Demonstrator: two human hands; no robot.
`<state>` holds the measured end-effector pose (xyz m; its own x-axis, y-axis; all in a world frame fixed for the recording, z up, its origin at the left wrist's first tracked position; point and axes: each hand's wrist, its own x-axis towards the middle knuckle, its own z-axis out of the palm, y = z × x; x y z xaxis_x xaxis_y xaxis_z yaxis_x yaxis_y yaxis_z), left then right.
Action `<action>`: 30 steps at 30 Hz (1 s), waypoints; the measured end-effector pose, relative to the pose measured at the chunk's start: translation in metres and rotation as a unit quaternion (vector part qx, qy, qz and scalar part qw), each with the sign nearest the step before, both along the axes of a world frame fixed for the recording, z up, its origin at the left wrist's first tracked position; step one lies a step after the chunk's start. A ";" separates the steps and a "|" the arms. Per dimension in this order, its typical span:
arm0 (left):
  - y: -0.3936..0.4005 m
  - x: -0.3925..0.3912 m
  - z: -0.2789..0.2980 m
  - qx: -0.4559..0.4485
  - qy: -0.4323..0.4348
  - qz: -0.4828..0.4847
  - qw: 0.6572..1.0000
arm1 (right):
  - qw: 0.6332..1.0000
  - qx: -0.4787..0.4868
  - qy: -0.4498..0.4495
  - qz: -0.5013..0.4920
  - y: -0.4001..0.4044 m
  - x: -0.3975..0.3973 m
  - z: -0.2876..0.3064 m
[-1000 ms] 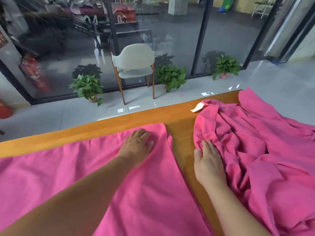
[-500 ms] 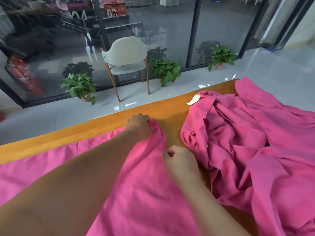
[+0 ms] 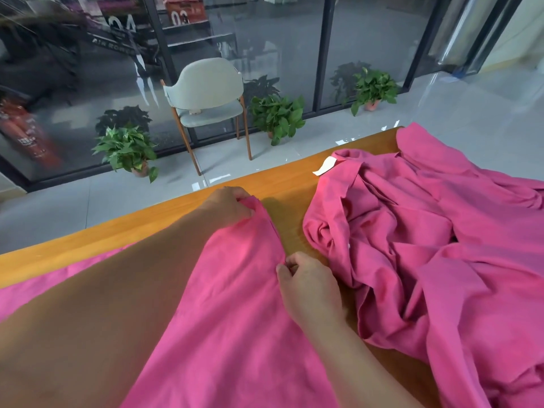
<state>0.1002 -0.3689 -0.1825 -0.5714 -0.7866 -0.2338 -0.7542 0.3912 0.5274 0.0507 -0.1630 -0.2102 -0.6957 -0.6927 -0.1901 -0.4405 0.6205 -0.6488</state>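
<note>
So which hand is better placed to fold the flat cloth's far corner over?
The left hand: its fingers pinch the flat cloth right at that corner. The right hand pinches the side edge, nearer the person.

glass wall [image 3: 265, 39]: "04", "03" | machine [image 3: 101, 39] behind glass: "AIR ROWE", end hidden

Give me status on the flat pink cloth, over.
Left hand pinches far corner of flat pink cloth. Right hand pinches its right edge. Crumpled pink cloth lies close on the right, strip of table between.
</note>
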 end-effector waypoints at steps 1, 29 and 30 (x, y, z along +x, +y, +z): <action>-0.001 0.001 0.000 0.009 0.028 0.009 1.000 | 1.000 0.005 0.003 0.001 0.000 0.000 0.000; 0.002 0.026 0.010 0.083 0.119 -0.003 0.989 | 0.992 -0.113 -0.027 0.043 -0.086 -0.044 0.004; 0.003 0.027 0.009 0.083 0.120 -0.001 0.989 | 0.991 -0.110 -0.057 0.051 -0.093 -0.046 0.004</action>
<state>0.1270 -0.3663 -0.1737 -0.6270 -0.7480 -0.2179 -0.5995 0.2845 0.7481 0.0044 -0.2564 -0.2066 -0.6020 -0.7923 -0.0992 -0.4102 0.4134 -0.8129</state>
